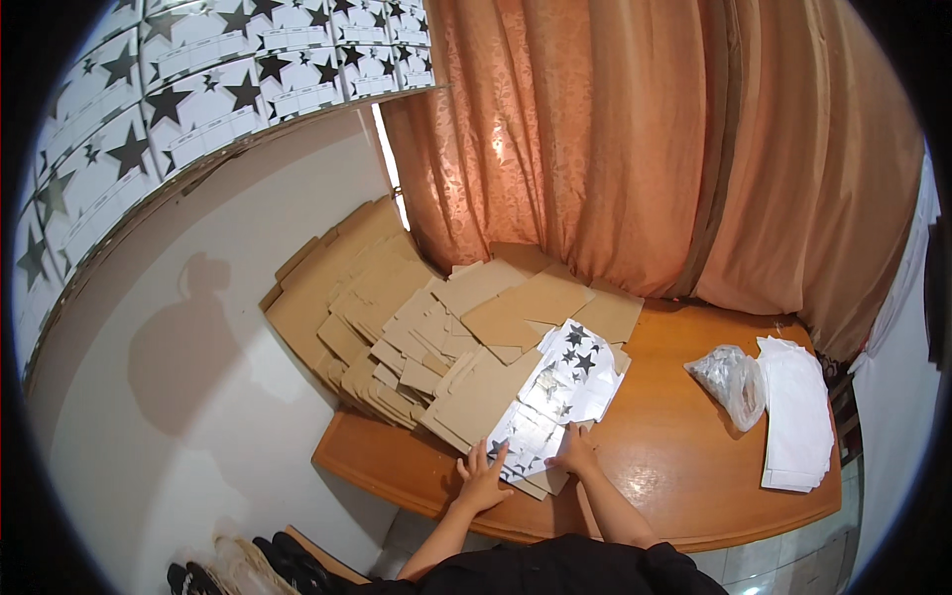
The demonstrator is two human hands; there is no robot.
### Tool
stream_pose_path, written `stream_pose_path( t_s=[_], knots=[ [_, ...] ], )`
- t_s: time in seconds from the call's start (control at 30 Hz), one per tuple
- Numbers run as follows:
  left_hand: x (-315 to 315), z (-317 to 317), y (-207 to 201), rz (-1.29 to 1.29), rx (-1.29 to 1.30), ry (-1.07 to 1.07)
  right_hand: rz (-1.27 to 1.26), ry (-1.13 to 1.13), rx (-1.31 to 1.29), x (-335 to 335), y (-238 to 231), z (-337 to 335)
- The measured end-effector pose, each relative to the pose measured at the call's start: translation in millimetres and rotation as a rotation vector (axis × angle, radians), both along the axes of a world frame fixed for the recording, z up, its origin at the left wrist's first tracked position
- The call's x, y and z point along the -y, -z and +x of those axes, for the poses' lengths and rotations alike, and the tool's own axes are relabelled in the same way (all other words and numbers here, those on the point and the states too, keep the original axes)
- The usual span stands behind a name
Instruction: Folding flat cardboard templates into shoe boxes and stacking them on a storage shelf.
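A flat, unfolded white box blank printed with black stars (557,397) lies on top of a pile of brown cardboard blanks (426,337) on the wooden table (684,466). My left hand (483,478) rests flat with fingers spread on the near left end of the white blank and the brown sheet under it. My right hand (573,452) presses on the blank's near right edge, fingers curled down. Neither hand lifts anything.
A crumpled clear plastic bag (731,381) and a stack of white sheets (797,412) lie at the table's right. Orange curtains (635,139) hang behind. Star-printed white boxes (198,89) fill a shelf at upper left. Dark items (258,565) sit on the floor by the wall.
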State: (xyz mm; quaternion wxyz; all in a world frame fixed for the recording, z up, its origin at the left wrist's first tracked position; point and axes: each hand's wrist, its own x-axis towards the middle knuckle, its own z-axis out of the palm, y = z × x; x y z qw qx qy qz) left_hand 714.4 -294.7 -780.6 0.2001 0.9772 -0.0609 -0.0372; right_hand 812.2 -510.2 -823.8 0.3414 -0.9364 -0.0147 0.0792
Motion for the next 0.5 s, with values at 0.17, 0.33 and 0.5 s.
stream_pose_path(
  t_s=[0.17,0.33,0.5],
  knots=[
    [1,26,11,0.066,-0.103,0.187,-0.152,0.035,-0.097,-2,-23,4],
    [15,25,31,0.057,-0.119,0.324,-0.117,-0.113,-0.244,11,-5,16],
    [31,21,7,0.048,-0.128,0.428,0.251,-0.003,-0.176,38,12,25]
  ],
)
